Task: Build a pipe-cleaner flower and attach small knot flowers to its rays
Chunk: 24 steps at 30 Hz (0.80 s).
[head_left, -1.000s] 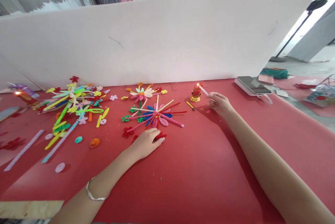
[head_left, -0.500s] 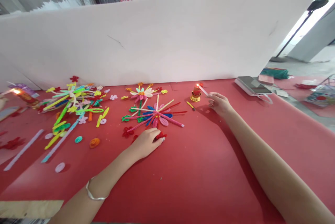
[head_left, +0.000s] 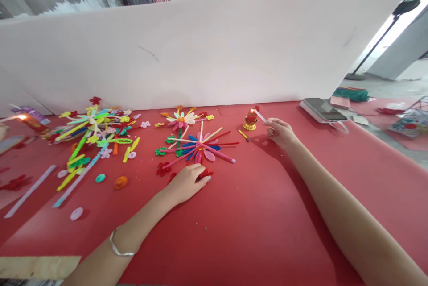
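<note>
My right hand (head_left: 281, 133) pinches a thin whitish glue stick (head_left: 260, 116), its far tip in the flame of a small red candle (head_left: 252, 116) on a gold base. My left hand (head_left: 190, 182) rests on the table with its fingers curled over a red pipe-cleaner flower (head_left: 205, 173), mostly hidden under them. Just beyond that hand lies a large pipe-cleaner flower (head_left: 209, 155) with pink and blue petals and long pink, cream and red stems. A short yellow stick (head_left: 244, 134) with a dark end lies beside the candle.
Behind stands a white board (head_left: 207, 54). To the left are a heap of colourful pipe-cleaner flowers (head_left: 92, 125), an orange coil (head_left: 121, 182) and a second lit candle (head_left: 33, 124), with another person's hand (head_left: 3, 131) near it. A phone (head_left: 323, 109) lies at the back right.
</note>
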Tool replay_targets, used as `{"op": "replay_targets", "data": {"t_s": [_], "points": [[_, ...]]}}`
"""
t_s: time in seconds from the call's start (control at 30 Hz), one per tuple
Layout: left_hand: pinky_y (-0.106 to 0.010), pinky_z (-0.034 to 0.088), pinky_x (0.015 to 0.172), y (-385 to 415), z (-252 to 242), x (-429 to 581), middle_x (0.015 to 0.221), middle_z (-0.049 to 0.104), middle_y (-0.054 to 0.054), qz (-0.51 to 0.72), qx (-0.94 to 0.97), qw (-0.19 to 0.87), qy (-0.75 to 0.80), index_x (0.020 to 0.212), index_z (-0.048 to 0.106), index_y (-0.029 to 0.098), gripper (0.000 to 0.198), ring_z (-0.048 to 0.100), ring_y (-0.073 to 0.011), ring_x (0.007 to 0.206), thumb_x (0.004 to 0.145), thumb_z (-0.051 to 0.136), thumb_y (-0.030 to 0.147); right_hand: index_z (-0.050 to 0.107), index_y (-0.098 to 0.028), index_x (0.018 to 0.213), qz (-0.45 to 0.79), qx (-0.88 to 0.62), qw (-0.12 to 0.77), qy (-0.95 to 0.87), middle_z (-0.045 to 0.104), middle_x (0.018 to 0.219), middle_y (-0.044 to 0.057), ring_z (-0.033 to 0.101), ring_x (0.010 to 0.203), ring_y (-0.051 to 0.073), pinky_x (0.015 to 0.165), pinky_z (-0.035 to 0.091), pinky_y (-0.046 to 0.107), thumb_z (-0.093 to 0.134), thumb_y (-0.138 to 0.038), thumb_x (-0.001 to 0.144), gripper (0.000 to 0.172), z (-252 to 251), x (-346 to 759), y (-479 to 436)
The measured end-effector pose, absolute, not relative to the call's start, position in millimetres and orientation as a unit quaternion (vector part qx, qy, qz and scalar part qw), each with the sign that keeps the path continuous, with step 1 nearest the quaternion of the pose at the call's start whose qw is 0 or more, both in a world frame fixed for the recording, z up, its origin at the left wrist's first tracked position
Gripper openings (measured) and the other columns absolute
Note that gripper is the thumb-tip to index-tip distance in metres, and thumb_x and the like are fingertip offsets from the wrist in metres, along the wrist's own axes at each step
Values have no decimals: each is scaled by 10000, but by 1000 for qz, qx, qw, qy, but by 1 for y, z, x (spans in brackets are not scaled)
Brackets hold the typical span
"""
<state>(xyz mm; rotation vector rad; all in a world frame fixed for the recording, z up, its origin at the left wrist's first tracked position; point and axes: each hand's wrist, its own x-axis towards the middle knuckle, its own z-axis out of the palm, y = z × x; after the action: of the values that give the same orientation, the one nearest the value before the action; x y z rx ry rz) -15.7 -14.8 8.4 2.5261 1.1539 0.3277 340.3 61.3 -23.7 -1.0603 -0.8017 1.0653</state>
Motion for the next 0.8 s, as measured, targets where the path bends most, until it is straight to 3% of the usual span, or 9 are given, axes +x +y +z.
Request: {"op": "replay_targets", "data": {"t_s": [0.8], "points": [[-258,376,643,-16,10,-15,750,531,-18,113,888,175,409,707,486,177,249,509,-151,694,878,420,345,629,-214,681,473,-459,666,-350,654,744,4,403,457,39,390,348,189,784,-300,533,231,-22,340,61]]}}
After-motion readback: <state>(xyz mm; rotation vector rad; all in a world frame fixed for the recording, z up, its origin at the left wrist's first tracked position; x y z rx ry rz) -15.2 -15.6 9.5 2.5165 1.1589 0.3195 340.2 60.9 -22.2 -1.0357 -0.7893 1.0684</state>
